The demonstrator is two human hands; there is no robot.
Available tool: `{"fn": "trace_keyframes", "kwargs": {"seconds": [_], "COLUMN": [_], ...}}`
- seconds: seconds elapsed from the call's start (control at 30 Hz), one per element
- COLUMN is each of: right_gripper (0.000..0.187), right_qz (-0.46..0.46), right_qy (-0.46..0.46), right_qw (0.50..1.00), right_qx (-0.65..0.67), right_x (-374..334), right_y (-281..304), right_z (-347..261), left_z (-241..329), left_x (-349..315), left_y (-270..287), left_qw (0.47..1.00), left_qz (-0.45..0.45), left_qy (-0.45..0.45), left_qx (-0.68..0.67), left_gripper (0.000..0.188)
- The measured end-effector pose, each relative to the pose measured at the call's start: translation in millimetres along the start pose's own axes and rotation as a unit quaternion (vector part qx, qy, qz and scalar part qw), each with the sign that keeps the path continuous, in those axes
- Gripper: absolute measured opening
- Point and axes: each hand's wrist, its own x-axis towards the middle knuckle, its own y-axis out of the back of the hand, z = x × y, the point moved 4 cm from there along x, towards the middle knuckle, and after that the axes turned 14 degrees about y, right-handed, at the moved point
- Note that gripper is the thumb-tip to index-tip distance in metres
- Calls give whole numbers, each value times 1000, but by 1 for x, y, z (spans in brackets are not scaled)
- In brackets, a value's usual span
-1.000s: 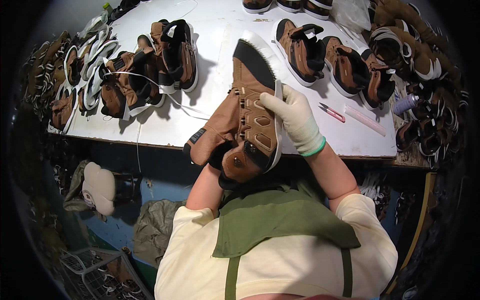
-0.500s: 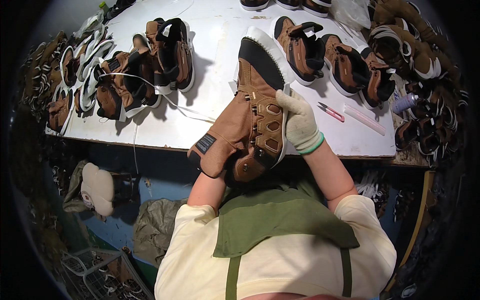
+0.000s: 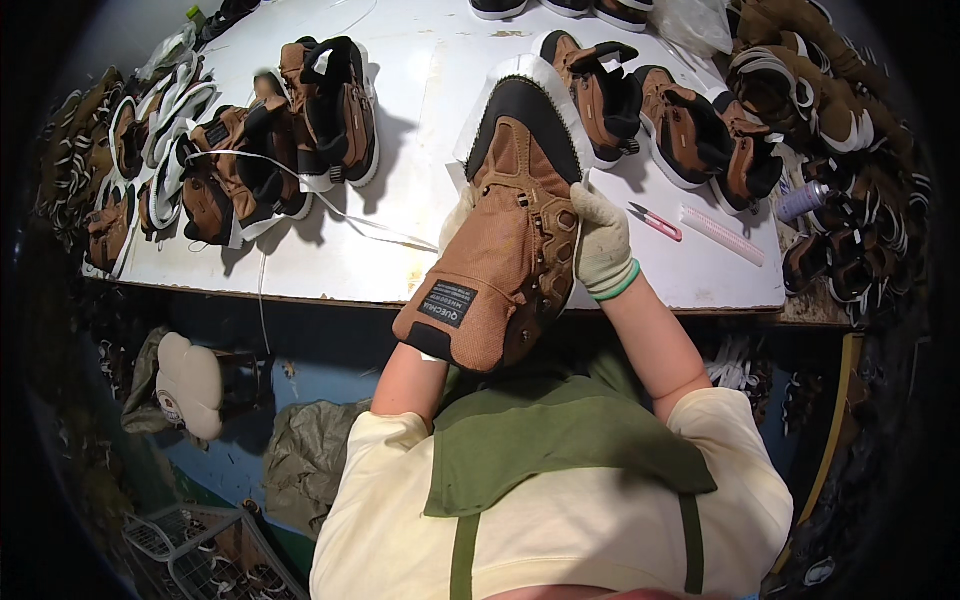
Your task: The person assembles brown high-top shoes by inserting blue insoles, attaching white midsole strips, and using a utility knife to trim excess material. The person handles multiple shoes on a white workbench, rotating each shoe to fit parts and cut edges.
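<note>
Between my two hands, held up over the table's front edge, is a brown shoe upper [image 3: 495, 235] with a black toe cap, white sheeting around the toe and a dark label on its tongue. The toe points away from me and the tongue hangs toward me. My right hand [image 3: 603, 240], in a pale knit glove with a green cuff, grips the right side, thumb on the edge. On the other side, my gloved left hand [image 3: 455, 217] shows only a small part behind the upper; its fingers are hidden.
Brown shoes [image 3: 345, 120] stand in a group at left with a white strip [image 3: 385, 233] trailing from them. More shoes [image 3: 690, 130] stand at right, near a pink-handled cutter [image 3: 656, 222], a clear pink-tinted tube [image 3: 722, 236] and a spray can [image 3: 802, 201]. Below left is a stool [image 3: 190, 385].
The shoe upper has been rolled so its top and tongue label now face up, where its right side showed before. Part of my left glove has come into view at its left.
</note>
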Motion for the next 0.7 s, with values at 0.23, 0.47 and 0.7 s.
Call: {"fn": "trace_keyframes", "kwargs": {"seconds": [0.23,0.47,0.7], "right_gripper": [39,36,35], "right_qz": [3,-6,48], "right_qy": [3,15,21], "right_qw": [1000,1000,996], "right_qx": [-2,16,-67], "right_x": [-2,-5,-4], "right_y": [4,14,9], "right_z": [0,-2,-6], "left_z": [-23,-21,-36], "left_x": [0,-7,-16], "left_y": [-19,-18,-28], "left_qw": [982,968,852], "left_qz": [22,5,-92], "left_qy": [9,21,92], "left_qx": [-190,-250,-507], "left_gripper": [43,45,48]}}
